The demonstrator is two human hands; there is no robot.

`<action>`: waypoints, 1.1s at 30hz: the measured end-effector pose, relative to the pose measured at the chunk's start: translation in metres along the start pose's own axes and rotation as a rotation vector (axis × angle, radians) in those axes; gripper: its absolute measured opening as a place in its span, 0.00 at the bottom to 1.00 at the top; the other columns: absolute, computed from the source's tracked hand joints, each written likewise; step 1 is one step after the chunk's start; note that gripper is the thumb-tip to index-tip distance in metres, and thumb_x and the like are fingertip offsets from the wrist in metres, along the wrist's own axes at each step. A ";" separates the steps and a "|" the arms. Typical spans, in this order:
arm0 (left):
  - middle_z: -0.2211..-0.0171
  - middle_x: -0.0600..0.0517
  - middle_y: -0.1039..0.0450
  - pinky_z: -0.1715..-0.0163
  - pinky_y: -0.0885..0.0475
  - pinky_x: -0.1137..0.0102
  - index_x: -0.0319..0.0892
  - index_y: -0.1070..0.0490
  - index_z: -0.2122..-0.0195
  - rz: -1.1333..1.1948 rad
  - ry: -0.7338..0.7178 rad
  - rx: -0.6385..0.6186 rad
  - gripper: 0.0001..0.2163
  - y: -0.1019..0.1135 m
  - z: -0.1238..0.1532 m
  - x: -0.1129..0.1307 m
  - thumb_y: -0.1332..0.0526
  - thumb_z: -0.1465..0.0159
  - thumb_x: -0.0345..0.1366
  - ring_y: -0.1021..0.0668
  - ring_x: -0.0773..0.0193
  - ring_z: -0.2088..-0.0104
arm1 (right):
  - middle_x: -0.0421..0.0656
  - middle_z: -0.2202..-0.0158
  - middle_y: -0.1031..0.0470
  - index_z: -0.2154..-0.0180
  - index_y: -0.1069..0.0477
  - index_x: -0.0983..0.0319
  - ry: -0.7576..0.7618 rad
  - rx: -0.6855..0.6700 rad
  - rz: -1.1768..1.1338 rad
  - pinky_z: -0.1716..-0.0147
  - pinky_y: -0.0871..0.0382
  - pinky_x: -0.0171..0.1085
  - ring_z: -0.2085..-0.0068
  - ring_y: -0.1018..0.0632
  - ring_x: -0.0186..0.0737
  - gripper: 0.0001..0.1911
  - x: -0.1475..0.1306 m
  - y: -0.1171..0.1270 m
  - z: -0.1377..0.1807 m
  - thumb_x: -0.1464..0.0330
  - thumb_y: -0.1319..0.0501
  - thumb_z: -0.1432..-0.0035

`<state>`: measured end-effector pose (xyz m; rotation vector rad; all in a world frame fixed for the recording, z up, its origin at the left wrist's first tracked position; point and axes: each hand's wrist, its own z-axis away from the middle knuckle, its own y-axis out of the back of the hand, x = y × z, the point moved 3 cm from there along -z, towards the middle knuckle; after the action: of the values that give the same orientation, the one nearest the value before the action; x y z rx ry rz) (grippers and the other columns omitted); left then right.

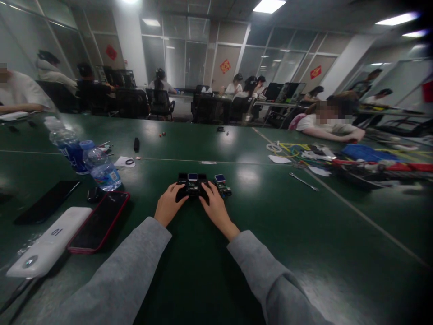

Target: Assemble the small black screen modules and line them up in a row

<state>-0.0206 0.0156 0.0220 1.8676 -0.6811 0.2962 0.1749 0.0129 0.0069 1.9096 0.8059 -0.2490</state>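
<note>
Both my hands rest on the dark green table (257, 225), in grey sleeves. My left hand (168, 205) and my right hand (214, 205) have their fingers closed on the two sides of a small black electronic module (192, 186) with little screens on top. A second, similar small module (222, 184) with a blue screen stands just to the right of my right hand, untouched.
At the left lie two water bottles (99, 166), a red-cased phone (99, 221), a black phone (47, 201) and a white power bank (47, 241). A metal tool (303, 181) and a heap of cables and parts (355, 158) lie at the right. Several people sit at the table's edges and beyond.
</note>
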 end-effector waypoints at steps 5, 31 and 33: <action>0.43 0.47 0.36 0.51 0.27 0.56 0.50 0.37 0.45 0.010 -0.021 0.007 0.20 -0.002 0.001 -0.001 0.39 0.38 0.38 0.27 0.54 0.47 | 0.48 0.34 0.52 0.36 0.47 0.55 0.006 -0.014 -0.021 0.41 0.39 0.53 0.37 0.41 0.50 0.28 -0.001 0.001 0.000 0.69 0.45 0.36; 0.51 0.44 0.28 0.49 0.33 0.59 0.42 0.34 0.47 0.460 0.289 0.133 0.21 0.003 -0.007 -0.025 0.55 0.31 0.49 0.26 0.57 0.50 | 0.53 0.50 0.31 0.48 0.33 0.66 -0.293 0.440 -0.244 0.47 0.36 0.52 0.49 0.29 0.49 0.20 0.063 0.038 -0.013 0.64 0.51 0.37; 0.51 0.45 0.28 0.49 0.32 0.59 0.42 0.34 0.47 0.467 0.291 0.117 0.21 0.003 -0.008 -0.026 0.54 0.31 0.48 0.25 0.57 0.51 | 0.53 0.51 0.29 0.46 0.34 0.66 -0.334 0.339 -0.358 0.49 0.34 0.51 0.52 0.27 0.48 0.22 0.072 0.028 -0.014 0.63 0.50 0.38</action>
<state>-0.0420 0.0300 0.0144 1.7083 -0.9056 0.9072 0.2446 0.0481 -0.0016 1.9461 0.9128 -0.9506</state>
